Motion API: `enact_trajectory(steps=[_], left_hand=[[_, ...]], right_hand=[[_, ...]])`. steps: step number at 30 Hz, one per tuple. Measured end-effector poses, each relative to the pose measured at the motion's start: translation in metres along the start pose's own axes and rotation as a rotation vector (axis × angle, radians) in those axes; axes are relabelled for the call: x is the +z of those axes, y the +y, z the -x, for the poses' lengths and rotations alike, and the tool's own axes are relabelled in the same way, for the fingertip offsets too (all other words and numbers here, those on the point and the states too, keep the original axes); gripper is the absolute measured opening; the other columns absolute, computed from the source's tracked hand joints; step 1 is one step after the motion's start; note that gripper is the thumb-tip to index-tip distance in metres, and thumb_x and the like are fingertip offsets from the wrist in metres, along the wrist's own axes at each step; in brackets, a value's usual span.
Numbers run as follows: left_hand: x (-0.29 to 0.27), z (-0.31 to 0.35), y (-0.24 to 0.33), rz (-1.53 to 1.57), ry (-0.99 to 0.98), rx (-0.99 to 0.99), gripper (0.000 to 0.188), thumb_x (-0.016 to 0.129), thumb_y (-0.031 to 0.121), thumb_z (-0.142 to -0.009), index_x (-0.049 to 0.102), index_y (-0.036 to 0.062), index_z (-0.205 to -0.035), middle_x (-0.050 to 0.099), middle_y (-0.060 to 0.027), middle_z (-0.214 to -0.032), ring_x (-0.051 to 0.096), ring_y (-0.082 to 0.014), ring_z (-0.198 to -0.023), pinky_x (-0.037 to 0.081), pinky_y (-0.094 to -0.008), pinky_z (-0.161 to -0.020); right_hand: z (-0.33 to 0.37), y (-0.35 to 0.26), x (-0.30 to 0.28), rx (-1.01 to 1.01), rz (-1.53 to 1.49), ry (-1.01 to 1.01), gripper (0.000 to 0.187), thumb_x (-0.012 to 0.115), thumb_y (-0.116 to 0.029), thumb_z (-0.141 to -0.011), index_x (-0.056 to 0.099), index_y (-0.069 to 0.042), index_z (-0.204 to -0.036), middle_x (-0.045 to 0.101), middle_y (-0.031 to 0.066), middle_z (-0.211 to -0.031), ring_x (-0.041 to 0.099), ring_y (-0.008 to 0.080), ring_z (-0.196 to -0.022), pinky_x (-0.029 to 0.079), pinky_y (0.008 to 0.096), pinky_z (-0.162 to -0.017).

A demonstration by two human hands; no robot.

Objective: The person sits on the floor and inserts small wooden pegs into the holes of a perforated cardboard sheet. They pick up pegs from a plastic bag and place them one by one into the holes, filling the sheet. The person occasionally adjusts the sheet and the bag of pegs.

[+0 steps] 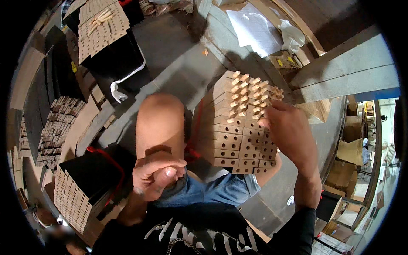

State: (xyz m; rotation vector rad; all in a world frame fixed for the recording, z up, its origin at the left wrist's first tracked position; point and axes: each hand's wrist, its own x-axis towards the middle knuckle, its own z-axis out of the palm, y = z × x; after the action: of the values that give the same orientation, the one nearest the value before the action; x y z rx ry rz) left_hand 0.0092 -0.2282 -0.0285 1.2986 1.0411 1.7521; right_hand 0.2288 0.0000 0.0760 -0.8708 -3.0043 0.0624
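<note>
The hands of a seated person work apart: the right hand (285, 127) reaches over the far right corner of a stack of drilled boards (236, 129), while the left hand (158, 175) curls above the bare left knee. Wooden dowels (244, 91) stand in rows from the stack's far end; the nearer holes show bare. Open gray floor (170, 51) stretches beyond the knee toward a dark-sided stack (112, 59) at upper left. Room is tighter at upper right, where a pale wooden frame (344, 76) lies near the dowels. The right fingertips are lost among the dowels, and the left palm is hidden; whether either grasps anything cannot be told. At lower left, another person (74, 246) appears blurred, cut off by the lens rim.
</note>
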Motion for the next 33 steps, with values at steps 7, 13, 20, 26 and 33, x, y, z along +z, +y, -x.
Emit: enact_trajectory(steps=[7,13,20,26,33], left_hand=[[-0.011,0.016,0.001,-0.113,0.076,-0.115,0.025,0.056,0.005,-0.093,0.069,-0.0117,-0.106,0.068,-0.0121,-0.075,0.063,-0.0179,-0.064,0.049,-0.0299,-0.066],[-0.005,0.005,-0.004,-0.043,0.073,-0.057,0.024,0.055,0.004,-0.094,0.07,-0.0101,-0.105,0.069,-0.0122,-0.076,0.064,-0.0153,-0.063,0.048,-0.0256,-0.062],[-0.002,0.012,0.001,-0.082,0.104,-0.09,0.022,0.058,0.007,-0.097,0.07,-0.0098,-0.104,0.068,-0.0119,-0.075,0.063,-0.0158,-0.063,0.049,-0.0257,-0.062],[-0.004,0.014,0.0,-0.135,0.12,-0.054,0.023,0.056,0.012,-0.099,0.068,-0.0074,-0.103,0.066,-0.0121,-0.074,0.061,-0.0161,-0.061,0.048,-0.0273,-0.059],[-0.002,0.011,0.001,-0.027,0.132,-0.086,0.022,0.058,0.008,-0.099,0.069,-0.0097,-0.105,0.067,-0.0106,-0.076,0.062,-0.0161,-0.064,0.049,-0.0267,-0.062]], right_hand=[[0.028,-0.008,-0.003,0.687,-0.736,0.433,0.015,0.077,-0.007,-0.086,0.064,0.0,-0.09,0.071,0.0064,-0.073,0.066,0.0097,-0.062,0.052,0.0242,-0.053],[0.047,-0.014,0.051,0.559,-0.481,0.646,0.02,0.083,-0.011,-0.081,0.065,-0.003,-0.085,0.069,0.0078,-0.072,0.064,0.0144,-0.058,0.051,0.0274,-0.054],[0.032,-0.011,0.05,0.35,-0.193,0.714,0.015,0.082,-0.006,-0.081,0.067,-0.005,-0.084,0.066,0.0081,-0.076,0.063,0.0185,-0.063,0.049,0.0299,-0.057],[0.036,-0.005,0.05,0.292,-0.292,0.669,0.014,0.076,0.0,-0.083,0.069,-0.004,-0.094,0.068,0.011,-0.083,0.065,0.023,-0.067,0.052,0.0317,-0.062],[0.041,-0.013,0.052,0.362,-0.33,0.657,0.011,0.075,0.001,-0.086,0.069,-0.002,-0.095,0.071,0.0104,-0.089,0.067,0.0169,-0.073,0.053,0.0276,-0.063]])
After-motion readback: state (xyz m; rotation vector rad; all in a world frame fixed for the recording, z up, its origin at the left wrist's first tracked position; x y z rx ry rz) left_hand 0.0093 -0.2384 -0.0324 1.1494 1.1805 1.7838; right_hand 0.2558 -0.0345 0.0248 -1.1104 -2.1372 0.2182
